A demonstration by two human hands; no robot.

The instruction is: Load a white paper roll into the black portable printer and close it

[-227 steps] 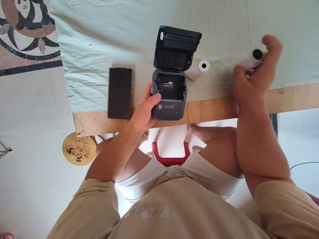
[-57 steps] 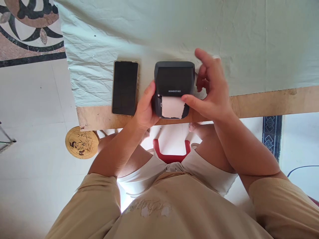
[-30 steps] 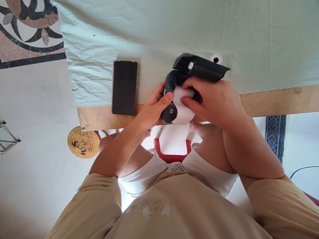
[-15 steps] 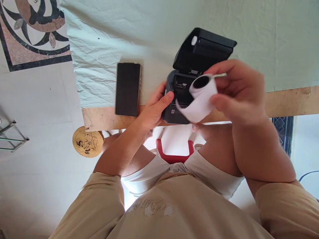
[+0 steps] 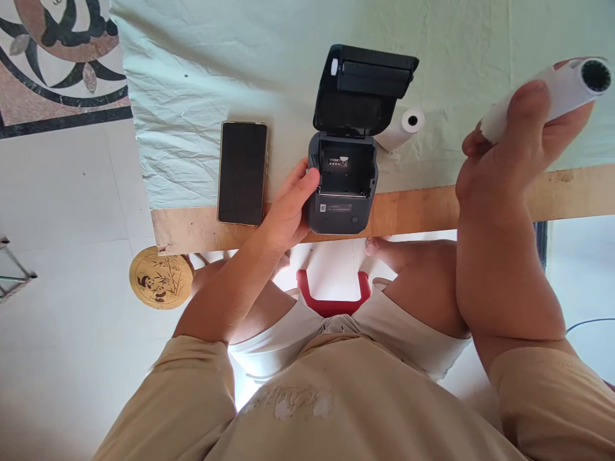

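My left hand grips the left side of a dark portable label printer, thumb on its top edge. The printer's lid stands raised, and its paper bay shows bare. Off to the right, my right hand is closed around a long white paper roll with a dark hollow core, held above the cloth. A smaller white paper roll lies just right of the printer, its core end showing and part of it behind the printer.
A phone with a dark screen lies left of the printer on the pale green cloth. The table's wooden edge runs along the front. Below it are a round stool and a red frame piece.
The roll with its loose strip left the space over the printer; a smaller roll now lies beside the printer. My right hand moved far right and holds a long roll. The printer shifted slightly left.
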